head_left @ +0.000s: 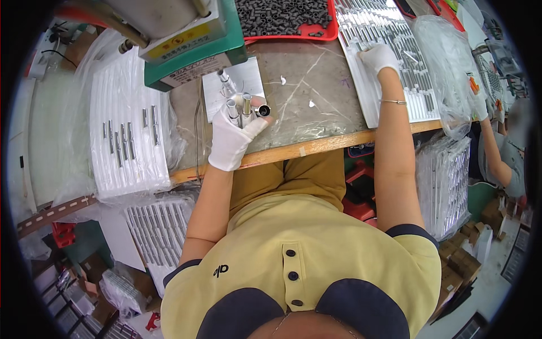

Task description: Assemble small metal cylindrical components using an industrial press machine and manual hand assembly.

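Your left hand (232, 138), in a white glove, is raised over the near edge of the counter (316, 96) and closed around a small bunch of metal tubes (244, 108). They stand upright between your fingers, open ends pointing up at you, and one short dark-mouthed piece sits at your thumb tip. Just behind that hand a small metal plate (244, 79) lies on the counter with another tube (224, 78) standing on it, in front of the green machine base (223, 42).

Your right hand (378, 57), also gloved, reaches out to the white ribbed tray (370, 99) at the far right of the counter. Its fingers are curled down onto the rows of silver tubes (415, 73) lying in the tray's grooves; you cannot tell from here whether it actually has one pinched. A thin bracelet (393, 101) rings that wrist.

To your left a second white ribbed tray (127, 164) holds a few scattered tubes (118, 141). A red bin (293, 28) of small dark sleeves (282, 14) sits at the back of the counter. More filled trays (443, 181) are stacked below the counter at your right, and another person's gloved hand (481, 107) works at the far right.
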A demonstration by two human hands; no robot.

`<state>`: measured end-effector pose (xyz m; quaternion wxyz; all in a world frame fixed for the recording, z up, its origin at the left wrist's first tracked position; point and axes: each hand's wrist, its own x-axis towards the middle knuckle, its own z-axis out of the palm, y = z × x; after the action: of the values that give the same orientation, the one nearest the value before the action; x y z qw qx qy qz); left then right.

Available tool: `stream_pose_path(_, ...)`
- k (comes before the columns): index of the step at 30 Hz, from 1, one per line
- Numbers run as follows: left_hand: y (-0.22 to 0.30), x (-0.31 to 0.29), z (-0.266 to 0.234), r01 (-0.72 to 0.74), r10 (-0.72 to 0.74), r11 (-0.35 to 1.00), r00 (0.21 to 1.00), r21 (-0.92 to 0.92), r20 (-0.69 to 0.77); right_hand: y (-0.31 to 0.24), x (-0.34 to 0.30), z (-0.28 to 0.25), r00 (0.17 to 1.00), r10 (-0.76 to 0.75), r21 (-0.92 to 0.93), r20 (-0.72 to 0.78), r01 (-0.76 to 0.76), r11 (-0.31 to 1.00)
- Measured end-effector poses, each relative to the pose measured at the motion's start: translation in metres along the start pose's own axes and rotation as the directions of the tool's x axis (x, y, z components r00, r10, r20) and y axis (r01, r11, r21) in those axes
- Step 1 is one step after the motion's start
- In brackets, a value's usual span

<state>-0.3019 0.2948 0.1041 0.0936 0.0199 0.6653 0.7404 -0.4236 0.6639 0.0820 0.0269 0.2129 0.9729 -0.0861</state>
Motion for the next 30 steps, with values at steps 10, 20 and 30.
stream_pose_path(10,-0.015,-0.01,-0.004,-0.113,0.116,0.984,0.993,0.137,-0.017,-0.094,-0.205,-0.057,0.938,-0.245,0.849,-0.244,0.329,0.412)
stream_pose_path(20,0.01,-0.03,0.006,-0.071,0.042,0.968,0.992,0.24,0.123,-0.121,-0.227,-0.023,0.843,-0.537,0.72,-0.037,-0.351,-0.599)
stream_pose_path(30,-0.003,-0.029,0.003,-0.323,0.296,0.902,0.946,0.287,0.136,-0.139,-0.216,-0.002,0.749,-0.647,0.42,0.144,-0.638,-0.645)
